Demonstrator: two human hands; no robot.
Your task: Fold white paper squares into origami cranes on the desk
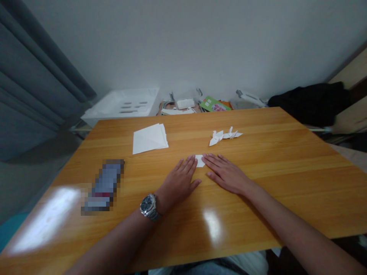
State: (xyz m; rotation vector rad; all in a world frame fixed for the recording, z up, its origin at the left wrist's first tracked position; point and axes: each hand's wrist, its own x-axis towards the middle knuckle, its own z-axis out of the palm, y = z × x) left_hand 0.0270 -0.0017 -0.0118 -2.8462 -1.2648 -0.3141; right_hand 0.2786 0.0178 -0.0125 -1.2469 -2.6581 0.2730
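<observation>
A small folded piece of white paper lies flat on the wooden table, partly covered by my fingers. My left hand rests on its left side with fingers stretched out and the thumb apart; a metal watch is on that wrist. From the other side, my right hand presses its fingertips on the paper's right edge, fingers flat and extended. Just beyond my right hand stand two folded paper cranes, close together. Part of the folded paper is hidden under the fingertips.
A stack of white paper sheets lies at the back left. Nearer on the left is a blurred-out phone-shaped object. Behind the table are a white tray, a green booklet and a dark cloth.
</observation>
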